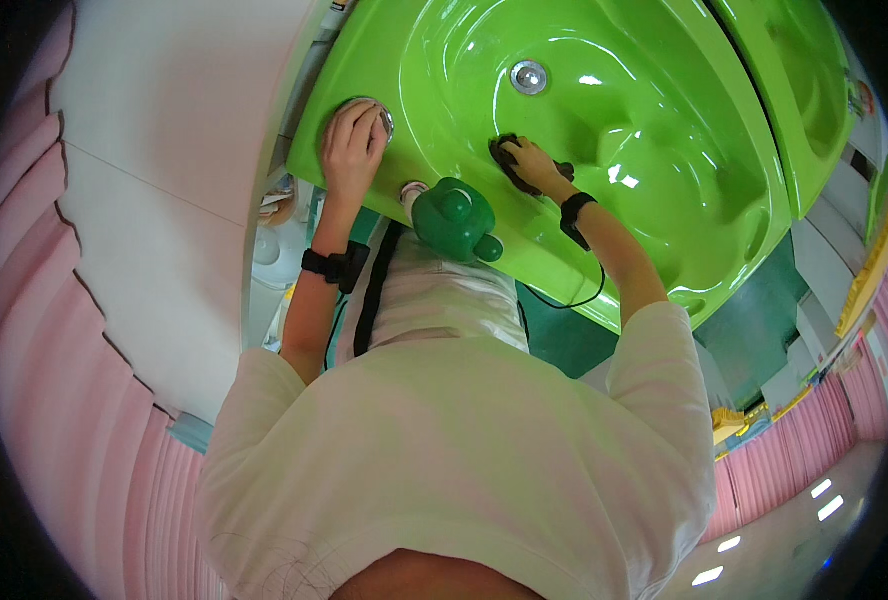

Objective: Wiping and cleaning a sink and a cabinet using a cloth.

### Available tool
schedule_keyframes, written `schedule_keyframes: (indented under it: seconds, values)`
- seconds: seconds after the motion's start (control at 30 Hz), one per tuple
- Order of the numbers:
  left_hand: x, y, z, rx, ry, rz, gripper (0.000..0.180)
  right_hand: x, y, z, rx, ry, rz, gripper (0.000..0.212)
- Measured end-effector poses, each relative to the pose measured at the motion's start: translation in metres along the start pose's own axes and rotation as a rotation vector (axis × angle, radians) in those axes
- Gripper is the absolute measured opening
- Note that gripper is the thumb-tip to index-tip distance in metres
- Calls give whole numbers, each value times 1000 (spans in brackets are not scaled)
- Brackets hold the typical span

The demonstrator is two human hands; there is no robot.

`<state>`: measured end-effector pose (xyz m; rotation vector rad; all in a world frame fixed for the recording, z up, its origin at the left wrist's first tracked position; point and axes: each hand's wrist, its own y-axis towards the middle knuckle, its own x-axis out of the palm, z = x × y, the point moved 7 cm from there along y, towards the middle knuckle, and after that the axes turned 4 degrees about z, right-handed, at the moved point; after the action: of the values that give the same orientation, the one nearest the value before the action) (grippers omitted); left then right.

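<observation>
A glossy lime-green tub [434,90] with a moulded, curving basin fills the upper middle. My left hand [352,145] is on its left rim, fingers curled over a round chrome knob [388,118] that they partly hide. Inside the basin, my right hand [530,165] presses a crumpled dark cloth [504,150] against the near inner wall, fingers bent over it. Between my hands, at the near rim, is a dark green rounded fixture [452,220] with ball-like bumps, close to my waist. A metal drain [529,77] lies farther in on the basin floor.
A second green tub [809,90] stands right of the first, across a dark gap. White panels [164,120] and pink curtains [34,330] line the left. A thin black cable [576,305] hangs from my right wristband. Bottles and small items [272,245] sit beside my left forearm.
</observation>
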<state>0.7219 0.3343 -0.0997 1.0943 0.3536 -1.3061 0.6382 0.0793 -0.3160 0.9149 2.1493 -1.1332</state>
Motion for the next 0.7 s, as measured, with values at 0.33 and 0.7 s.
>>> schedule_keyframes:
  seconds: [0.33, 0.7]
  values:
    - [3, 1, 3, 31, -18, 3, 16, -37, 76, 4, 325, 301, 441, 35]
    - [1, -7, -5, 4, 37, 7, 18, -4, 31, -4, 33, 257, 24, 40]
